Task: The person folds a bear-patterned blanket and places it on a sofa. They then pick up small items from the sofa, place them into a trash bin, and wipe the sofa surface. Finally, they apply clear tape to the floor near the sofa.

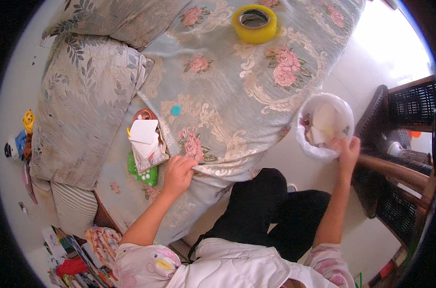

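My left hand (178, 176) pinches the folded edge of a pale blue floral bedspread (236, 97). Just beyond it on the bed lies a small stack of white cards (144, 132), on top of a flat picture-printed item and a green item with white dots (147, 176). At the right, my right hand (347, 154) grips the near rim of a white bin (304, 142) lined with a plastic bag; its fingers are blurred. Inside the bin are pale scraps (324, 120) that look like paper.
A roll of yellow tape (254, 23) and a turquoise disc (175, 110) lie on the bedspread. Grey leaf-patterned pillows (84, 108) line the left side. Dark wooden chairs with woven panels (412, 108) stand at right. Books (84, 273) are piled at lower left.
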Demonstrator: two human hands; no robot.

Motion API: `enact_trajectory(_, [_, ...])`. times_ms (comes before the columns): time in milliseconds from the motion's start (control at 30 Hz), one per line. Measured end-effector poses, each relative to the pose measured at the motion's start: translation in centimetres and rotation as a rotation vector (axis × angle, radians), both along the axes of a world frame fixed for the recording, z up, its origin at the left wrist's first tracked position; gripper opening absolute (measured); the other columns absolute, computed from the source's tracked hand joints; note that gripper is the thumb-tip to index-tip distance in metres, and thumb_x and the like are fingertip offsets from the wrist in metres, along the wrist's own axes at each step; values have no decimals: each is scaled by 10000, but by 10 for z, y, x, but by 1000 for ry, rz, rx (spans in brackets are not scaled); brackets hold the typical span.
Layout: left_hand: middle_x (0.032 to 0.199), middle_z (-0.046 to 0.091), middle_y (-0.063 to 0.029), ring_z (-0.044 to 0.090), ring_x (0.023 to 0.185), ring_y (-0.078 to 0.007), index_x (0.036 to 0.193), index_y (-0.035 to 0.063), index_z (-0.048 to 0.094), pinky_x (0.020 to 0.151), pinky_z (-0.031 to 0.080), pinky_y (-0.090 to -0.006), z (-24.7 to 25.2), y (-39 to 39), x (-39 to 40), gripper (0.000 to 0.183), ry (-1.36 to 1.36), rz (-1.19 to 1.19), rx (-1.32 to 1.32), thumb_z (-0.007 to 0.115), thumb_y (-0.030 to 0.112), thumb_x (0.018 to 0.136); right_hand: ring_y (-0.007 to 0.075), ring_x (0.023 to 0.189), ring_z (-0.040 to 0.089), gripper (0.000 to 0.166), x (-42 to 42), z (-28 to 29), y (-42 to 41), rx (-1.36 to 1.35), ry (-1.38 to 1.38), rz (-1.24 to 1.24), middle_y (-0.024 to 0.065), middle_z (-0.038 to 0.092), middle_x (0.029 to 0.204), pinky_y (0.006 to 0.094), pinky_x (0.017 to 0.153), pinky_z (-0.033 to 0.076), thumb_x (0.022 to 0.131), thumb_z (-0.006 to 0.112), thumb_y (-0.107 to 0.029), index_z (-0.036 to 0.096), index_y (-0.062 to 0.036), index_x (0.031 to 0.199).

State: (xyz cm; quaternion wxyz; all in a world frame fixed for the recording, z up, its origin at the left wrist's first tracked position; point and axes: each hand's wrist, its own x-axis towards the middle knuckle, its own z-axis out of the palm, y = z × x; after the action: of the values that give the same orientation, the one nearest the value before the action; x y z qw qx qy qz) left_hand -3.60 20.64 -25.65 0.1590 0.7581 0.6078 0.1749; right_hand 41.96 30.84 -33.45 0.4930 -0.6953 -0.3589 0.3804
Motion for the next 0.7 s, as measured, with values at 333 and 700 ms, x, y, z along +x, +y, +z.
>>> enact_trajectory(333, [1036,605,-115,568,955,-277,1043,47,609,845,422,-339,40,30,-6,288,-317,-264,-482,629,232,823,85,508,491,158,-30,-18,-48,6,-91,-38,26,522,723,219,336,389,827,558,-131,464,-43,919])
enact_trajectory(700, [1308,451,-203,415,1219,-335,1251,-28,462,1031,306,-428,-57,114,62,407,-134,190,227,466,222,931,108,471,477,180,-100,4,-102,-140,-394,-101,29,478,630,262,400,416,798,593,-134,441,-57,856])
